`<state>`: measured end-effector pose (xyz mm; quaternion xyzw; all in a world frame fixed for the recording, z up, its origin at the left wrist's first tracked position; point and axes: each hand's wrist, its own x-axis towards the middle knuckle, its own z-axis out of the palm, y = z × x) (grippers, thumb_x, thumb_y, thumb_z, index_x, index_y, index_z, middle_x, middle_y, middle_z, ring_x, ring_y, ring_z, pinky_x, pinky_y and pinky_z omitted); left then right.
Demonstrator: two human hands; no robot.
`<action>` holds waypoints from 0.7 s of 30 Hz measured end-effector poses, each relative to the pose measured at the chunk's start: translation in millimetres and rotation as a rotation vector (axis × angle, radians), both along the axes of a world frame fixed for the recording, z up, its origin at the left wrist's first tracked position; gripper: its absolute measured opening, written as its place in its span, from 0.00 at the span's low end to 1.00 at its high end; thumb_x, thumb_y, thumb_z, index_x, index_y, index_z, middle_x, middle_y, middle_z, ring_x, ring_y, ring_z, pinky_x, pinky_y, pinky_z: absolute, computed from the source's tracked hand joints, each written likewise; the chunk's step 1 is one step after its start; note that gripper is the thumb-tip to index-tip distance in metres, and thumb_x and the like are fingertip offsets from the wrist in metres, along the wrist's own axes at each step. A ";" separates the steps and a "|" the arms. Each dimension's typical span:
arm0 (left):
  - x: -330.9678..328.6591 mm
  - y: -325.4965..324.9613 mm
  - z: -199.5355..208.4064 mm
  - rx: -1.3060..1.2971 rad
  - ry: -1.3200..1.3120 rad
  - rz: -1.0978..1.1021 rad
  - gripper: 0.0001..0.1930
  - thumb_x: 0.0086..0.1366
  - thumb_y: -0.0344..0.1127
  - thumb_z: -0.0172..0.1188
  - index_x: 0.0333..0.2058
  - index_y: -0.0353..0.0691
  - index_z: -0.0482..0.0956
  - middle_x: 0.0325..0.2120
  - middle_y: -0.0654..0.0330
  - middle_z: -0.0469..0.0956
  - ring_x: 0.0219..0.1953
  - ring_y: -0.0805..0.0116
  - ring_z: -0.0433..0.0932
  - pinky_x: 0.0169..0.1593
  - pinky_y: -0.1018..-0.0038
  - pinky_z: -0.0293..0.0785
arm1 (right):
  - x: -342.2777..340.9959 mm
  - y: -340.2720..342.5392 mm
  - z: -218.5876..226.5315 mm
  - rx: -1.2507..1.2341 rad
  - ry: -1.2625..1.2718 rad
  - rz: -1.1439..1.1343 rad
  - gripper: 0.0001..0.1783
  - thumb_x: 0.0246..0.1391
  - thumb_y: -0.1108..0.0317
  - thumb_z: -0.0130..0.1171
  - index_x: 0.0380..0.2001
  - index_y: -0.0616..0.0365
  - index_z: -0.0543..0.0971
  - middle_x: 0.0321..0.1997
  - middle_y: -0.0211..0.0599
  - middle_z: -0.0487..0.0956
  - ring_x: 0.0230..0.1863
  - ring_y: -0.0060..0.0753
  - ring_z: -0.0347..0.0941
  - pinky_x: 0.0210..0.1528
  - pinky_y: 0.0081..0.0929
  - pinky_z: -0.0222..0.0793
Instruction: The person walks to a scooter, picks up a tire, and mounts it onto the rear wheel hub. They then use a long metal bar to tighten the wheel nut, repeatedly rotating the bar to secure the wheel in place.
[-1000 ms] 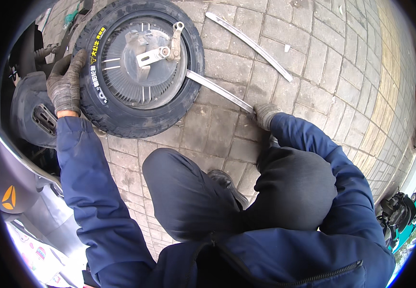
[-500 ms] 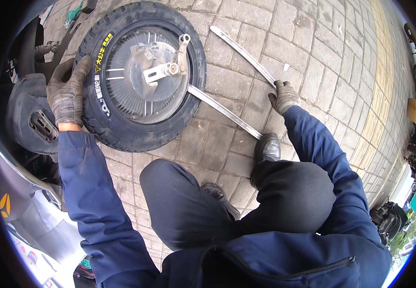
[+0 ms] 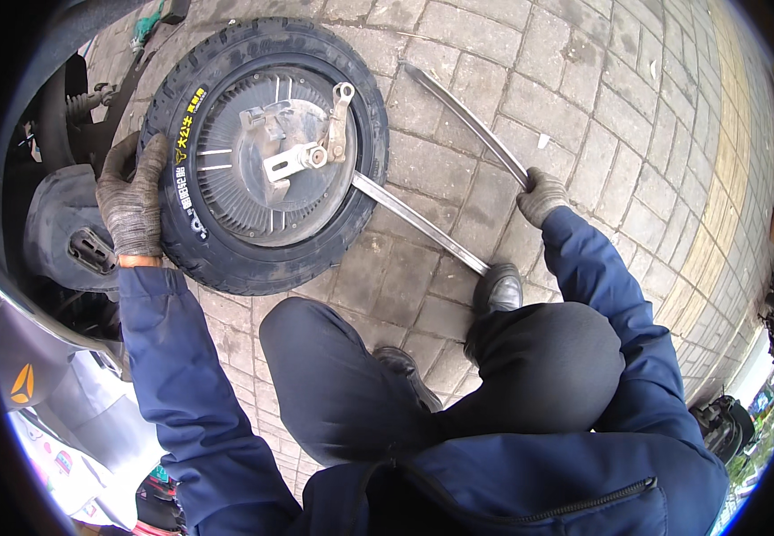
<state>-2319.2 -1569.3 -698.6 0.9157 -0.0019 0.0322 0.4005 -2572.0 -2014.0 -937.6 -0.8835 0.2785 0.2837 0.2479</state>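
A black motorcycle-style tire (image 3: 266, 280) on a finned metal hub wheel (image 3: 217, 192) lies flat on the paving at the upper left. My gloved left hand (image 3: 135, 201) is closed on the tire's left side, thumb on the sidewall and fingers over the tread. My gloved right hand (image 3: 544, 196) grips the near end of a long metal tire lever (image 3: 472, 116), which points up and left, away from the wheel. A second tire lever (image 3: 422, 224) runs from the tire's inner right edge to my right shoe (image 3: 499, 288). A bolted arm (image 3: 338, 134) sticks up from the hub.
A parked vehicle with a silver body panel (image 3: 65, 384) and a dark plastic part (image 3: 70, 228) stands close on the left. A small white scrap (image 3: 543, 140) lies on the grey paving bricks. Other vehicles (image 3: 726, 427) line the far right.
The lever in my right hand has turned and now shows a narrower, darker side. My left hand keeps its hold on the tire. The whole view has shifted slightly.
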 end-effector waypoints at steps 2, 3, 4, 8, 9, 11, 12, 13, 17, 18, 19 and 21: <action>0.5 0.8 -0.6 0.056 -0.016 -0.004 0.27 0.55 0.41 0.72 0.47 0.26 0.78 0.38 0.51 0.82 0.40 0.68 0.78 0.48 0.74 0.73 | -24.6 3.4 17.2 0.105 -0.025 -0.031 0.19 0.44 0.69 0.58 0.42 0.60 0.76 0.38 0.56 0.80 0.43 0.55 0.78 0.44 0.42 0.73; 0.7 1.3 -1.1 0.062 -0.023 -0.008 0.27 0.56 0.41 0.72 0.47 0.26 0.78 0.39 0.51 0.82 0.40 0.68 0.78 0.48 0.73 0.73 | -38.8 5.1 27.8 0.151 0.000 -0.050 0.18 0.44 0.69 0.58 0.42 0.61 0.76 0.36 0.55 0.80 0.42 0.55 0.78 0.43 0.42 0.73; 1.3 1.8 -1.7 0.064 -0.027 -0.011 0.27 0.56 0.42 0.71 0.48 0.26 0.78 0.39 0.51 0.82 0.40 0.67 0.78 0.48 0.73 0.73 | -52.4 12.9 37.4 0.221 -0.133 -0.143 0.17 0.43 0.69 0.58 0.40 0.62 0.75 0.32 0.55 0.79 0.37 0.53 0.78 0.39 0.42 0.72; 3.2 2.9 -3.2 0.113 -0.018 -0.032 0.28 0.57 0.43 0.71 0.49 0.27 0.76 0.43 0.48 0.80 0.45 0.64 0.77 0.53 0.71 0.71 | -66.3 15.4 70.0 0.296 0.088 0.098 0.14 0.43 0.69 0.58 0.35 0.62 0.75 0.30 0.57 0.78 0.36 0.58 0.77 0.38 0.45 0.71; 3.7 2.9 -3.0 0.140 -0.011 -0.014 0.29 0.57 0.44 0.70 0.50 0.28 0.76 0.43 0.48 0.80 0.46 0.63 0.77 0.54 0.71 0.70 | -63.2 17.7 75.1 0.303 0.085 0.138 0.14 0.43 0.69 0.58 0.35 0.62 0.75 0.31 0.57 0.78 0.37 0.59 0.77 0.39 0.46 0.71; 3.9 2.1 -2.5 0.191 -0.014 -0.023 0.29 0.58 0.44 0.69 0.52 0.28 0.74 0.46 0.46 0.79 0.49 0.60 0.76 0.56 0.69 0.68 | -55.8 24.0 84.6 0.302 0.067 0.209 0.14 0.43 0.67 0.58 0.36 0.62 0.76 0.31 0.58 0.78 0.38 0.60 0.77 0.40 0.47 0.72; 4.1 1.6 -2.7 0.223 -0.019 -0.021 0.30 0.59 0.45 0.68 0.52 0.28 0.74 0.47 0.45 0.78 0.50 0.60 0.76 0.56 0.69 0.68 | -51.2 26.3 89.1 0.322 0.097 0.194 0.15 0.44 0.66 0.57 0.36 0.62 0.76 0.32 0.59 0.79 0.39 0.61 0.77 0.42 0.48 0.72; 4.2 1.1 -2.6 0.241 -0.011 0.005 0.30 0.59 0.45 0.68 0.53 0.29 0.74 0.47 0.45 0.78 0.50 0.59 0.76 0.57 0.68 0.68 | -47.2 29.2 94.0 0.299 0.078 0.202 0.16 0.44 0.66 0.57 0.37 0.63 0.76 0.33 0.59 0.79 0.40 0.61 0.77 0.42 0.48 0.72; 5.6 1.1 -4.3 0.179 0.067 0.009 0.31 0.61 0.48 0.66 0.55 0.29 0.73 0.49 0.43 0.77 0.52 0.57 0.75 0.58 0.68 0.67 | -35.4 35.7 120.4 0.284 0.025 0.253 0.15 0.48 0.65 0.58 0.37 0.65 0.76 0.32 0.59 0.79 0.39 0.60 0.77 0.42 0.47 0.73; 6.6 1.5 -4.9 0.166 0.071 0.009 0.32 0.61 0.48 0.65 0.55 0.29 0.72 0.49 0.43 0.77 0.52 0.57 0.75 0.58 0.68 0.67 | -32.2 35.6 127.8 0.283 -0.012 0.262 0.15 0.49 0.64 0.58 0.37 0.65 0.76 0.32 0.59 0.79 0.39 0.60 0.77 0.41 0.47 0.73; 7.3 2.3 -5.6 0.144 0.074 0.011 0.32 0.61 0.49 0.65 0.55 0.29 0.72 0.50 0.43 0.76 0.52 0.57 0.75 0.58 0.68 0.67 | -30.2 35.4 135.5 0.253 0.014 0.281 0.15 0.50 0.64 0.58 0.37 0.65 0.76 0.32 0.59 0.78 0.39 0.60 0.77 0.41 0.47 0.73; 8.3 3.8 -6.2 0.130 0.074 -0.011 0.32 0.61 0.48 0.65 0.55 0.28 0.72 0.50 0.43 0.76 0.52 0.58 0.75 0.58 0.68 0.67 | -19.9 30.9 144.1 0.199 -0.165 0.359 0.15 0.51 0.63 0.60 0.37 0.65 0.76 0.28 0.57 0.78 0.36 0.60 0.77 0.38 0.47 0.73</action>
